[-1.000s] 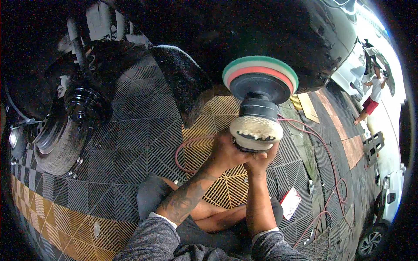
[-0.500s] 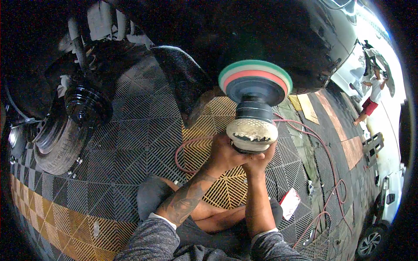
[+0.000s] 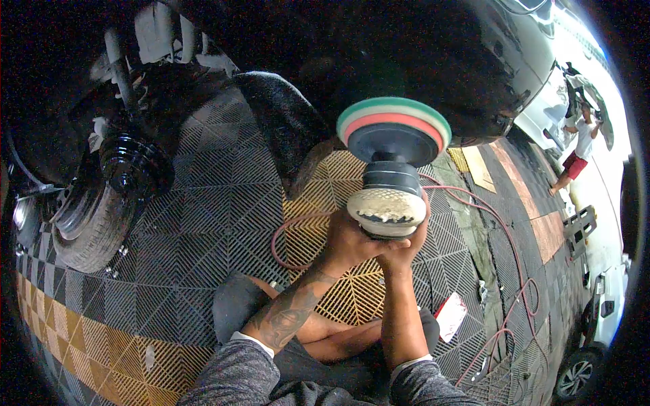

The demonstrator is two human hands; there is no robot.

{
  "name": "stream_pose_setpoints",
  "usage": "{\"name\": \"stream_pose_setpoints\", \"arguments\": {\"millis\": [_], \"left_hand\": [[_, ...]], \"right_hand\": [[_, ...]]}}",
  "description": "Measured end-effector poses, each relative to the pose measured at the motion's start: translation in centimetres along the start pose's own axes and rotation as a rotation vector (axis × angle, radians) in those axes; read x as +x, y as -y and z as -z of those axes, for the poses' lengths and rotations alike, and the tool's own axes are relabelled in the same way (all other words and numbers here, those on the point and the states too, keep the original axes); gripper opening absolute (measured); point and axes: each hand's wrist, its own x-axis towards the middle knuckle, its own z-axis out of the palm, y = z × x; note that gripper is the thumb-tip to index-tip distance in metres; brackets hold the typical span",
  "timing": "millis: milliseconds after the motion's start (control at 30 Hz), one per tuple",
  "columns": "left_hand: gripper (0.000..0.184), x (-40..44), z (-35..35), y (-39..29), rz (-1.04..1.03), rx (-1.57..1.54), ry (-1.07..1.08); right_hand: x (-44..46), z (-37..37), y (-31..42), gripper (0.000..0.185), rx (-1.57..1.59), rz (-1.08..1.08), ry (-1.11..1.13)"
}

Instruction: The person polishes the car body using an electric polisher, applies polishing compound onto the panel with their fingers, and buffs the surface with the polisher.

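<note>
A polisher [image 3: 386, 203] with a worn, scuffed whitish cover stands out in front of me, its round foam pad [image 3: 396, 116] ringed in green, white and red. My left hand [image 3: 352, 243] wraps its body from the left. From the right, my right hand [image 3: 406, 250] closes around the same body, and the fingers meet underneath. Behind the pad is the glossy black body panel [image 3: 467, 81] of a vehicle; whether pad and panel touch, I cannot tell.
At left a tyre [image 3: 98, 233] stands beside dark wheel-hub parts. A black flap [image 3: 281, 122] hangs near the wheel arch. A red hose [image 3: 504, 227] curls over the grid floor tiles [image 3: 203, 210]. A red-and-white packet [image 3: 450, 317] lies by my knee. Another person [image 3: 581, 145] stands at far right.
The polisher has shifted slightly left, its pad dipping a little lower in view. Both hands keep their hold on it, and my arms stay almost where they were.
</note>
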Motion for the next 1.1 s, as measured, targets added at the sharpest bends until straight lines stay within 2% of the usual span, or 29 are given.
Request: {"name": "stream_pose_setpoints", "arguments": {"millis": [133,267,333,400,633,700,767,933,1000,1100], "left_hand": [[0.074,0.6,0.3,-0.7,0.037,-0.027,-0.011],[0.075,0.6,0.6,-0.2,-0.033,0.047,0.025],[0.075,0.9,0.7,-0.6,-0.049,0.069,0.035],[0.077,1.2,0.7,-1.4,0.052,-0.118,-0.03],[0.08,1.5,0.8,-1.3,0.014,-0.103,-0.018],[0.081,1.6,0.6,-1.3,0.087,-0.308,-0.075],[0.081,1.9,1.2,-1.5,0.073,-0.288,-0.079],[0.083,2.4,2.0,-2.3,0.066,-0.339,-0.138],[0.084,2.6,2.4,-2.2,0.039,-0.243,-0.078],[0.086,2.6,2.2,-2.1,0.063,-0.314,-0.064]], "right_hand": [[-0.2,0.3,-0.7,0.082,-0.023,-0.005,0.006],[0.3,0.2,0.4,0.084,-0.106,0.039,0.014],[-0.1,0.2,-0.1,0.083,-0.012,-0.065,-0.014],[0.0,0.2,0.3,0.083,-0.014,-0.066,-0.013],[0.8,0.4,1.0,0.085,-0.092,-0.021,-0.005],[1.1,0.0,2.0,0.087,-0.066,-0.055,-0.016],[1.3,-0.2,2.4,0.087,-0.044,-0.093,-0.011],[2.0,-0.5,3.2,0.088,-0.086,-0.007,0.038],[2.1,-0.7,3.6,0.089,-0.081,-0.005,0.031],[2.2,-1.0,4.2,0.09,-0.042,-0.038,0.015]]}}
